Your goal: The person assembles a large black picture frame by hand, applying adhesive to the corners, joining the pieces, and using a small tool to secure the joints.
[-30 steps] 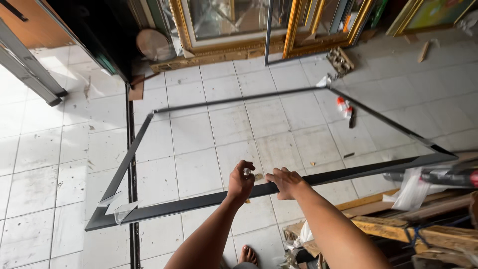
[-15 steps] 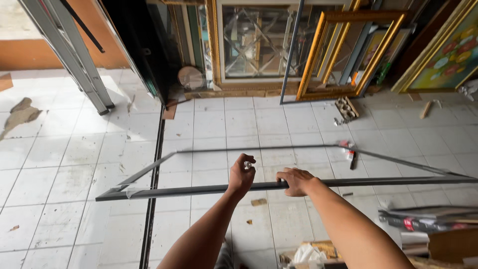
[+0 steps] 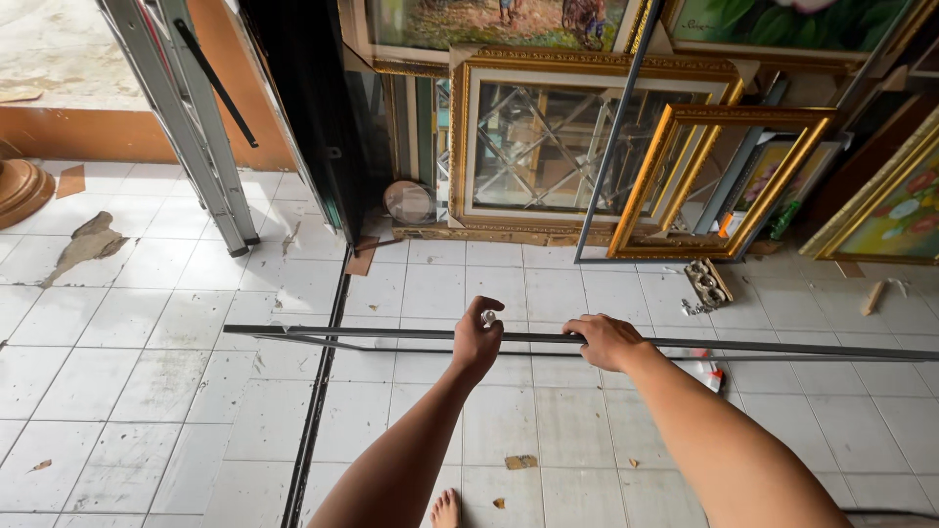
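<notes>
A large thin dark rectangular frame (image 3: 391, 335) is held up nearly edge-on in front of me, its near bar running across the view at waist height. My left hand (image 3: 477, 338) is closed on the near bar at the middle, with a small shiny round thing showing at the fingertips. My right hand (image 3: 604, 340) grips the same bar a hand's width to the right. My bare foot (image 3: 446, 508) shows on the tiles below.
White floor tiles (image 3: 147, 391) with a dark strip (image 3: 318, 411) lying lengthwise. A metal ladder (image 3: 186, 117) stands at the left. Gilded picture frames (image 3: 548, 137) and paintings lean on the far wall. A small metal tool (image 3: 706, 284) lies at the right.
The dark frame has been lifted and tilted from lying open on the floor to nearly edge-on. My view has risen toward the wall of picture frames. Both hands stay on the bar.
</notes>
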